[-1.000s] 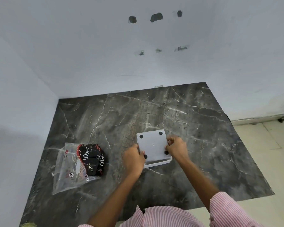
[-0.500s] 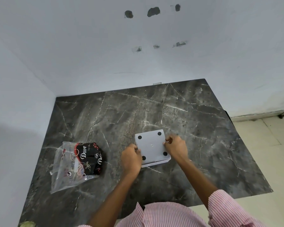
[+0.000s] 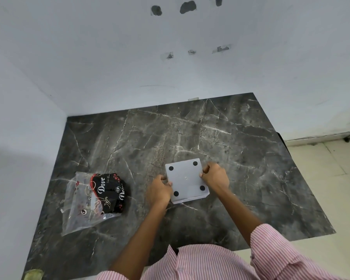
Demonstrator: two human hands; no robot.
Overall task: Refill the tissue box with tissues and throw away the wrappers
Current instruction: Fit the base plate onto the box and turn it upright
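Both hands (image 3: 160, 190) still gripping upturned tissue box (image 3: 186, 179), unmoved

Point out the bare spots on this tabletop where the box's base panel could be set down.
Free: the whole far stretch of the marble table toward the wall, and the right side past the right hand. Crowded: the near left, where the tissue pack lies, and the gap between it and the left hand gripping the tissue box.

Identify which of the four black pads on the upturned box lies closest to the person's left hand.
The near-left pad, beside the left hand; the other three sit farther along the tissue box.
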